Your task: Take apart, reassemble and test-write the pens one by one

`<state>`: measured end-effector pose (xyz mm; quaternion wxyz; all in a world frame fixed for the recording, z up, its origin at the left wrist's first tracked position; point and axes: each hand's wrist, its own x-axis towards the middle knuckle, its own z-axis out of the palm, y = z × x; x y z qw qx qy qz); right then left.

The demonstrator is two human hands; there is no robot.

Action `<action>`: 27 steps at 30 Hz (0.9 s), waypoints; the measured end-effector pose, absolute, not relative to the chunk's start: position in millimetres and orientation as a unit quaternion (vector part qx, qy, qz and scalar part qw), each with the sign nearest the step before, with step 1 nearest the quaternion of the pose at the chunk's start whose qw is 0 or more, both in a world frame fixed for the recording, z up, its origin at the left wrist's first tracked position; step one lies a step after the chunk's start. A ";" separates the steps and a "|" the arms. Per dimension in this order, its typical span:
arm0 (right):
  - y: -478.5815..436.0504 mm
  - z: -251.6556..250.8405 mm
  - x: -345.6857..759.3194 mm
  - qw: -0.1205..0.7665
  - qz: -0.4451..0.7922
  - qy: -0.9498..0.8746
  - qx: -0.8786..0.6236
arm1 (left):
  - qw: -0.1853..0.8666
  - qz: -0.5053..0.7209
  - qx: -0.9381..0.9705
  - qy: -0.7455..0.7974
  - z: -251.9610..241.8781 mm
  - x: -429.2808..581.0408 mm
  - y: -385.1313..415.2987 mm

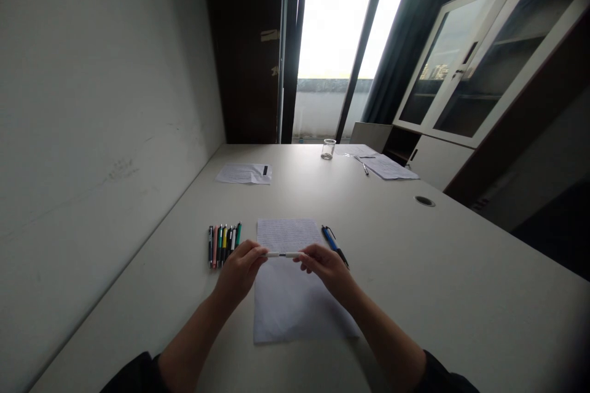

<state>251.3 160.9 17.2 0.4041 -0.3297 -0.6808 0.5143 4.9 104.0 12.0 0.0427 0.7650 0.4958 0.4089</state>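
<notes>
A white pen [282, 254] with a dark band at its middle is held level above the paper. My left hand [242, 264] pinches its left end, and my right hand [325, 264] pinches the right end. Below lies a sheet of paper [286, 307] with lines of writing on its upper half. Several pens [224, 244] of different colours lie side by side left of the sheet, close to my left hand. Next to the sheet's right edge, by my right hand, is a blue and black pen [332, 241], apparently with another beside it.
A glass jar [327, 149] stands at the table's far edge. Papers [389, 167] and a pen [365, 169] lie at the far right, another sheet [244, 173] at the far left. A round cable hole [424, 201] is on the right. A wall [115, 135] borders the table's left side.
</notes>
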 end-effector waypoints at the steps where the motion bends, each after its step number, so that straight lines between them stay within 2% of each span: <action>1: 161.2 16.1 251.9 0.399 0.505 -0.690 -0.332 | 0.047 0.412 0.765 0.493 12.0 4.7 103.5; 7: 160.7 21.6 254.8 0.377 0.445 -0.732 -0.351 | 0.059 0.397 0.778 0.483 11.6 5.4 103.1; 15: 157.6 25.1 251.6 0.335 0.349 -0.799 -0.356 | 0.024 0.367 0.800 0.475 8.9 7.6 103.1; 27: 156.8 22.3 250.7 0.365 0.297 -0.812 -0.345 | 0.057 0.388 0.781 0.486 9.4 9.6 102.0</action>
